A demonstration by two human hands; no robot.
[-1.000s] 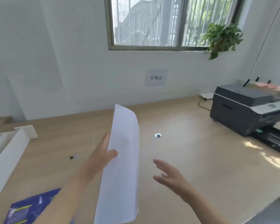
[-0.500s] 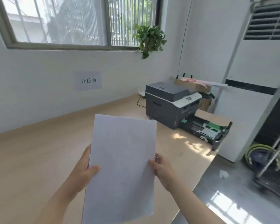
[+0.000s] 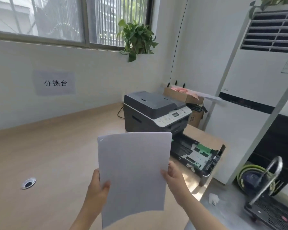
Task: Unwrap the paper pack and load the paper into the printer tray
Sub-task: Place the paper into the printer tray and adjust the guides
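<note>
Nearest the camera, the paper (image 3: 133, 173) is held up in the air on the near side of the printer (image 3: 154, 112), one hand on each long edge. The left hand (image 3: 96, 195) pinches the left edge with its thumb across the front face and the fingers hidden behind; the right hand (image 3: 174, 177) pinches the right edge the same way, thumb in front. Whether this is one sheet or a thin stack cannot be told, as only the flat face shows. A grip on both sides most likely keeps the limp paper from folding, and it bows gently across its width — a curve that stiffens it for carrying and feeding. It hangs above the wooden surface (image 3: 53, 155), touching nothing but the hands. Just beyond the paper's right edge, the printer tray (image 3: 196, 155) lies pulled out of the printer's front onto the surface, its green guides exposed and no paper visible in the part that shows — open, presumably, to receive this paper, though the paper hides its near-left part. The printer itself stands behind the tray near the wall. Unwrapping appears done; loading is not yet.
</note>
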